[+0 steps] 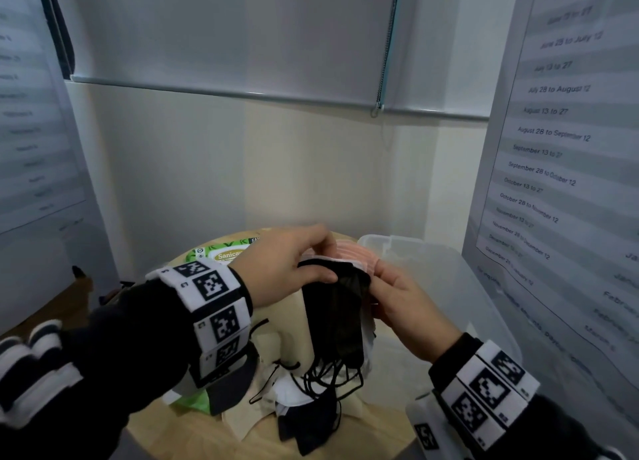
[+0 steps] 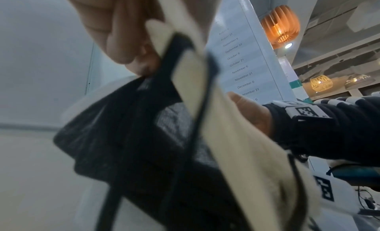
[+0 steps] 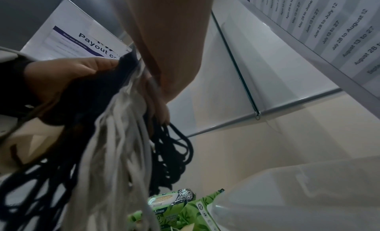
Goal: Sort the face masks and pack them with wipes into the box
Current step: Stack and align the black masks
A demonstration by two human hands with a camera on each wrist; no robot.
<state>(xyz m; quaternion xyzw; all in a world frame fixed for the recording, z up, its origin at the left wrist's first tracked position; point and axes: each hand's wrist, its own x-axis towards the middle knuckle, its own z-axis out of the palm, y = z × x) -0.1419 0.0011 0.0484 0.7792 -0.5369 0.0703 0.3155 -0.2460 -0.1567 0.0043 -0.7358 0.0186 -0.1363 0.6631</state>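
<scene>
1. The left hand (image 1: 287, 269) is reaching in from the left, held above the round desk (image 1: 373, 428), with its forearm angled up and to the right and a marker-printed band around the wrist.
2. Its thumb is pressing on the top edge of a black face mask (image 1: 337, 318), while its fingers are curling over the far side of the bundle; in the left wrist view the fingers (image 2: 123, 44) are pinching black and cream fabric together.
3. The right hand (image 1: 404, 307) is coming up from the lower right, palm turned toward the left hand, and it is gripping the same bundle from the opposite side.
4. Between the two hands, a stack of pink masks (image 1: 352, 252) is sitting at the top of the bundle, just above the right hand's fingertips, with white layers beside it.
5. The black mask is hanging down from both hands, and its ear loops (image 1: 328, 376) are dangling below them; in the right wrist view black and pale grey loops (image 3: 123, 145) are trailing down together.
6. Under the hands, more masks (image 1: 297, 414) in cream, white and black are lying loose on the desk.
7. Beyond the left hand, a green pack of wipes (image 1: 224, 250) is lying on the desk's far side.
8. To the right of the right hand, the clear plastic box (image 1: 460, 286) is standing open.
</scene>
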